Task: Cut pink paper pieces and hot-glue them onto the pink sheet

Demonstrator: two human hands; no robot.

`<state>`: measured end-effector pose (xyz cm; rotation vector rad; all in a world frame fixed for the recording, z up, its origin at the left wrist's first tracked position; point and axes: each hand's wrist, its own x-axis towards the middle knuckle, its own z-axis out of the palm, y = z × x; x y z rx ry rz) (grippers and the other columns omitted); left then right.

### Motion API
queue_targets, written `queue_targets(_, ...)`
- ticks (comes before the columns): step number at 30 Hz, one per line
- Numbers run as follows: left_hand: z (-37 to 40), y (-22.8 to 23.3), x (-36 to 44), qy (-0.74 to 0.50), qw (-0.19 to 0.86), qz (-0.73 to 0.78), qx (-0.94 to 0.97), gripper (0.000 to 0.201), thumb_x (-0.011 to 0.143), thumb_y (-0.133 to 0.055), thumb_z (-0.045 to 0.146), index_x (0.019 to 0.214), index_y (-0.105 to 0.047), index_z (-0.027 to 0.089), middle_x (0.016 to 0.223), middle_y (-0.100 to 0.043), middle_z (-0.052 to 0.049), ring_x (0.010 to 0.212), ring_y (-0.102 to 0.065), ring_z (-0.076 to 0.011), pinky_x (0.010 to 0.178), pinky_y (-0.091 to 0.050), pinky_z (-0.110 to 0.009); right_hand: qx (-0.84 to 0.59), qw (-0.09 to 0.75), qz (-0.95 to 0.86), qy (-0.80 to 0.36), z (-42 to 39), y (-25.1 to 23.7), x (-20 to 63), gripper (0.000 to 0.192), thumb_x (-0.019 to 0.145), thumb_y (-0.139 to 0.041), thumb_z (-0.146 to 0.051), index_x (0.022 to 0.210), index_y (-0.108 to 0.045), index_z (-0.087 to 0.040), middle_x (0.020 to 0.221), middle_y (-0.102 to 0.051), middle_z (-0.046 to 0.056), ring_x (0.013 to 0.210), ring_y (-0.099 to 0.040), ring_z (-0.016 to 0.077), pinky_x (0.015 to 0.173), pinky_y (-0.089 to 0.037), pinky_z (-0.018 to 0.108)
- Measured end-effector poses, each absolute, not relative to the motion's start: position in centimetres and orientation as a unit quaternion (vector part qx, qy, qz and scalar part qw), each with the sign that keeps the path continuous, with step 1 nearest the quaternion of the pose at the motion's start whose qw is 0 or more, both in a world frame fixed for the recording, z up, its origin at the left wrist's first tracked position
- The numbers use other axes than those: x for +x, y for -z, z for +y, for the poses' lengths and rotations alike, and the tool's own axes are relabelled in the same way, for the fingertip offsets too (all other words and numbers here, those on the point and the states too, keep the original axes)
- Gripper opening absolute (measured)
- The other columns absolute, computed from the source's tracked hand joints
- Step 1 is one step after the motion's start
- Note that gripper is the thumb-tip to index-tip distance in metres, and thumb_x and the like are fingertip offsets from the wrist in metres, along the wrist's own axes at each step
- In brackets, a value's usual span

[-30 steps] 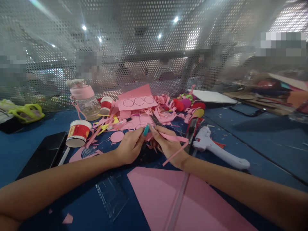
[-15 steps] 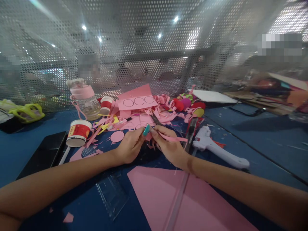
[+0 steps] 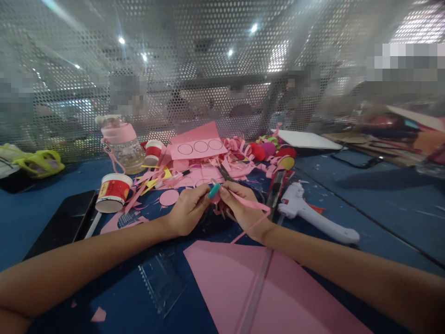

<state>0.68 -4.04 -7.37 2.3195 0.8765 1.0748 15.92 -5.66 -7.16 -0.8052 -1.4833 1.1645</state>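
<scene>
In the head view, the only view we have, we take the white glue gun [image 3: 314, 215] as our landmark. Just to the left of it, above the blue table [image 3: 382, 199], our two hands meet. The left hand [image 3: 186, 211] pinches a small teal tool [image 3: 213, 190], something like a quilling pen; we cannot tell exactly what it is. The right hand [image 3: 243, 206] grips between thumb and fingers the near end of a pink paper strip [image 3: 255, 211]. The strip goes from the tool tip, bends toward the glue gun, and its free tail hangs back down over the right wrist.

We judge that the strip is very light, thin and soft. It bends under its own weight and it can crease or tear if it is pulled hard. The best place to hold it is close to the tool tip, with light and even tension; the loose tail can stay free.

Far left of the glue gun stand a red paper cup [image 3: 113, 191] and a pink water bottle [image 3: 122, 141]. Behind the hands lies a heap of pink scraps, with a pink card with three drawn circles [image 3: 200, 147] on it. Nearer to us than the glue gun lies a large pink sheet [image 3: 225, 287] with a clear ruler [image 3: 255, 297] across it.
</scene>
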Motion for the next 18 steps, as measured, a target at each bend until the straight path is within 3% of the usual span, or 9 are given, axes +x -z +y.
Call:
queue_targets(7, -4.0, 7.5, 0.5, -0.404, 0.157, 0.290, 0.853, 0.024, 0.090, -0.034, 0.026, 0.071, -0.045, 0.017, 0.057, -0.049, 0.004, 0.049, -0.043, -0.0070, 0.047, -0.034, -0.018, -0.324, 0.495, -0.578, -0.563, -5.6, 6.6, 15.7, 0.033, 0.069, -0.063, -0.047, 0.061, -0.053, -0.017, 0.042, -0.041, -0.007, 0.033, -0.034, 0.0042, 0.030, -0.018, 0.018)
queue_targets(12, -4.0, 7.8, 0.1, -0.451, 0.066, 0.270, 0.848, 0.017, 0.089, -0.037, 0.018, 0.076, -0.047, 0.017, 0.061, -0.053, 0.003, 0.050, -0.046, -0.0068, 0.048, -0.037, -0.017, -0.296, 0.455, -0.524, -0.656, -5.6, 6.3, 15.4, 0.034, 0.064, -0.067, -0.046, 0.065, -0.051, -0.017, 0.047, -0.045, -0.007, 0.036, -0.036, 0.0033, 0.033, -0.020, 0.016)
queue_targets(18, -3.6, 7.8, -0.4, -0.450, -0.055, 0.203, 0.868, 0.012, 0.088, -0.039, 0.014, 0.082, -0.050, 0.016, 0.075, -0.060, -0.004, 0.066, -0.055, -0.0105, 0.057, -0.043, -0.019, -0.279, 0.369, -0.526, -0.714, -5.5, 6.5, 15.6, 0.040, 0.067, -0.062, -0.052, 0.058, -0.047, -0.015, 0.041, -0.045, -0.006, 0.032, -0.030, 0.0029, 0.031, -0.012, 0.018)
